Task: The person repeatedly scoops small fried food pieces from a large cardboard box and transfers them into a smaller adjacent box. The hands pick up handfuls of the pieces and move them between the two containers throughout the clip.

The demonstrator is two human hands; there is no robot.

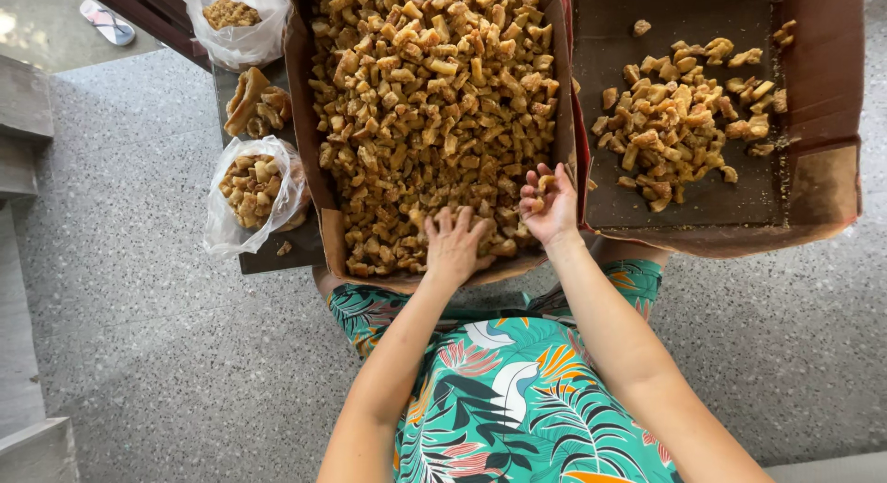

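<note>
Here, the left hand [455,245] lies flat, fingers spread, on golden-brown crisp fried pieces [430,95] heaped in the big cardboard box [305,122], while the right hand [552,206] cups some loosely, its grip half-curled—light, brittle, greasy bits best scooped gently from beneath.

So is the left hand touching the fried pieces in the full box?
Touching. The head view shows the left hand lying palm down on the fried pieces, fingers spread among them.

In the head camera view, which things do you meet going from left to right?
Sandal → clear bag of fried pieces → full cardboard box → left hand → right hand → nearly empty cardboard box.
</note>
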